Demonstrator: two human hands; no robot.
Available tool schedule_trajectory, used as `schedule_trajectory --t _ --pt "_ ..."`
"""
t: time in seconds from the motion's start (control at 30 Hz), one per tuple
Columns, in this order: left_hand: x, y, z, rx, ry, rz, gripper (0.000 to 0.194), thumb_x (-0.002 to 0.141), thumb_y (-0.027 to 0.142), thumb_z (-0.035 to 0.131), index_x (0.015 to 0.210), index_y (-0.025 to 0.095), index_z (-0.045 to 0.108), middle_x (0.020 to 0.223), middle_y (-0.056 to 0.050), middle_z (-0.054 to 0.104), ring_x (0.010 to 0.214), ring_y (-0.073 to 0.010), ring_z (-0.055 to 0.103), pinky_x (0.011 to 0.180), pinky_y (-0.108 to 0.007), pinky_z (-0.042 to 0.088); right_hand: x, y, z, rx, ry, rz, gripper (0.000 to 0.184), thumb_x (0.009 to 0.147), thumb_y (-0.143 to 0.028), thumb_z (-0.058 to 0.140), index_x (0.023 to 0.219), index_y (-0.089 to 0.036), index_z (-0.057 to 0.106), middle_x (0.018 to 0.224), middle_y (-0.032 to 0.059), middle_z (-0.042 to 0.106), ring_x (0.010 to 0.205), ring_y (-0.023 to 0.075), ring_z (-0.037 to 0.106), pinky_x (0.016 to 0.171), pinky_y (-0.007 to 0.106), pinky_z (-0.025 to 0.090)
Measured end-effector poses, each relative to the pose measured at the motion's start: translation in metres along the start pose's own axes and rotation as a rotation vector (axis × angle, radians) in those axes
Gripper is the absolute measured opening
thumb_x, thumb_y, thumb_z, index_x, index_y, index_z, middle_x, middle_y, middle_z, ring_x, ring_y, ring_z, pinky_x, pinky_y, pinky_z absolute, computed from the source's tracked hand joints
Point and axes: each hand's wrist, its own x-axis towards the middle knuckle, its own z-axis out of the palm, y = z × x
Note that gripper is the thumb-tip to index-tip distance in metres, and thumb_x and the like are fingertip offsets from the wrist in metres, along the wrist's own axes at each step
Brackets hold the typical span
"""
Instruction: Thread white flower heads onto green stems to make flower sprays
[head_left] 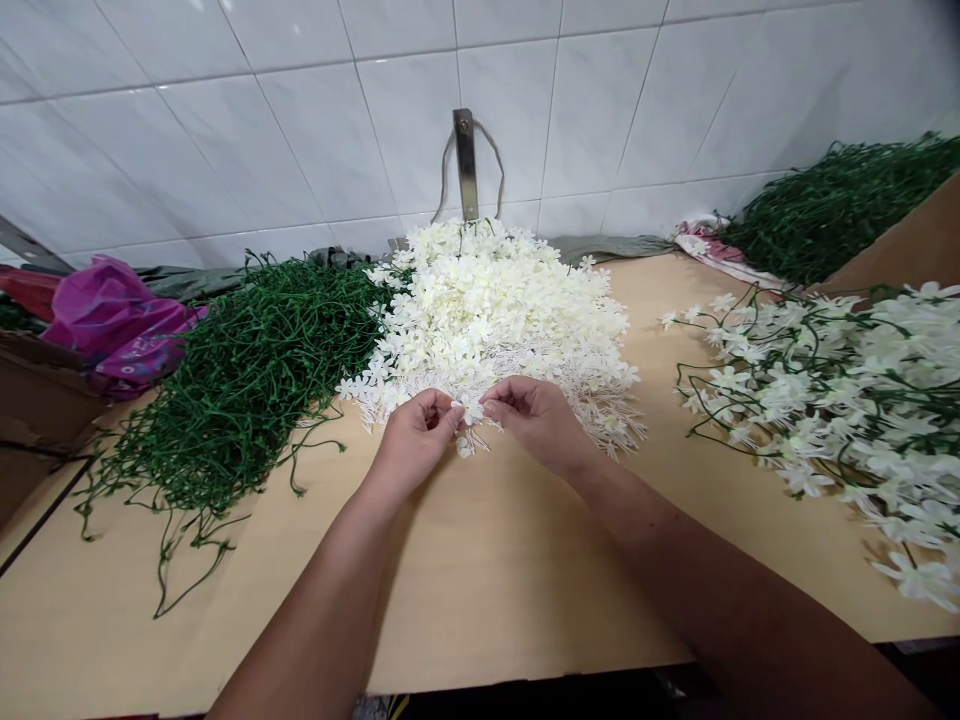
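Note:
Both my hands meet at the near edge of a heap of white artificial flowers [502,300]. My left hand [416,432] pinches a small white flower [470,410] between thumb and forefinger. From the other side, my right hand [536,415] has its thumb and fingers closed at the edge of the same flower. Just below the fingertips, another white blossom [465,448] lies on the table. Left of the heap is a tangled pile of green plastic stems [262,370]. On the right lie white flowers joined to green stems [817,400].
A cardboard-covered table [510,590] runs to a white tiled wall [405,120]. A metal strip [466,165] with a cord stands behind the heap. A purple plastic bag [120,320] sits at far left; more green stems [847,205] and a cardboard flap [900,240] are at back right.

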Motion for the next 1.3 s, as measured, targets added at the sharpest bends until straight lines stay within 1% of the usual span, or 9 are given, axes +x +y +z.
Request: schedule_trajectory --t 0.1,0.2,0.37,0.53,0.63,0.73,0.87,1.1,1.3 --pt "-0.0007 0.0000 0.0009 0.000 -0.011 -0.001 0.019 0.068 0.034 0.055 0.064 0.017 0.047 0.055 0.002 0.054 0.051 -0.0099 0.048 0.049 -0.021 0.036 -0.0012 0.0043 0.0028 -0.019 0.007 0.015 0.007 0.068 -0.021 0.054 0.071 -0.015 0.056 0.062 -0.0013 0.054 0.057 0.0086 0.046 0.054 0.022 0.038" --pt "-0.0017 0.0000 0.0012 0.018 -0.009 0.010 0.019 0.068 0.034 0.055 0.064 0.017 0.048 0.055 0.001 0.055 0.052 -0.0104 0.050 0.049 -0.021 0.036 -0.0031 0.0069 0.0031 -0.138 0.037 -0.027 0.005 0.070 -0.021 0.053 0.071 -0.016 0.056 0.061 -0.0017 0.055 0.054 0.0084 0.046 0.052 0.021 0.037" --pt "-0.0020 -0.0007 0.0011 0.037 0.011 0.008 0.018 0.067 0.034 0.056 0.064 0.017 0.050 0.056 0.001 0.057 0.052 -0.0110 0.050 0.050 -0.022 0.036 -0.0062 0.0051 0.0011 -0.384 0.088 -0.208 0.009 0.074 -0.016 0.046 0.069 -0.017 0.052 0.063 -0.0003 0.054 0.060 0.0104 0.047 0.058 0.023 0.037" --pt "-0.0038 0.0007 0.0017 0.050 0.015 0.017 0.018 0.068 0.034 0.055 0.064 0.018 0.049 0.055 0.001 0.056 0.052 -0.0109 0.050 0.050 -0.022 0.036 -0.0075 0.0031 0.0015 -0.635 0.105 -0.413 0.010 0.076 -0.013 0.040 0.070 -0.016 0.048 0.073 0.0059 0.054 0.070 0.0153 0.047 0.065 0.028 0.038" --pt "-0.0048 0.0021 0.0025 0.064 0.017 0.028 0.018 0.069 0.034 0.054 0.063 0.018 0.049 0.054 0.002 0.054 0.051 -0.0108 0.049 0.049 -0.022 0.036 -0.0084 0.0019 0.0037 -0.724 0.094 -0.487 0.011 0.077 -0.010 0.038 0.071 -0.015 0.047 0.076 0.0086 0.054 0.075 0.0179 0.045 0.069 0.030 0.038" --pt "-0.0049 0.0030 0.0032 0.098 0.022 0.039 0.017 0.069 0.033 0.054 0.064 0.018 0.048 0.053 0.003 0.051 0.052 -0.0108 0.049 0.049 -0.022 0.036 -0.0090 0.0017 0.0056 -0.746 0.080 -0.499 0.012 0.078 -0.010 0.037 0.071 -0.015 0.047 0.077 0.0093 0.054 0.077 0.0189 0.044 0.071 0.031 0.038" --pt "-0.0046 0.0026 0.0037 0.104 0.030 0.044 0.017 0.069 0.033 0.054 0.064 0.018 0.049 0.054 0.003 0.051 0.052 -0.0107 0.049 0.050 -0.022 0.035 -0.0096 0.0011 0.0058 -0.749 0.071 -0.489 0.013 0.079 -0.011 0.036 0.071 -0.016 0.046 0.076 0.0087 0.054 0.075 0.0185 0.045 0.070 0.032 0.038" --pt "-0.0050 0.0035 0.0033 0.122 0.070 0.049 0.017 0.069 0.034 0.054 0.064 0.018 0.049 0.054 0.003 0.051 0.052 -0.0104 0.049 0.050 -0.022 0.035 -0.0095 -0.0020 0.0057 -0.771 0.105 -0.468 0.012 0.076 -0.011 0.038 0.068 -0.016 0.045 0.071 0.0084 0.055 0.072 0.0181 0.047 0.067 0.031 0.039" --pt "-0.0060 0.0052 0.0035 0.187 0.067 0.061 0.019 0.071 0.034 0.052 0.064 0.017 0.047 0.055 0.003 0.050 0.053 -0.0100 0.048 0.050 -0.021 0.035 -0.0091 0.0014 0.0075 -0.801 0.113 -0.466 0.012 0.077 -0.012 0.039 0.069 -0.014 0.047 0.070 0.0079 0.055 0.070 0.0174 0.047 0.067 0.030 0.040"
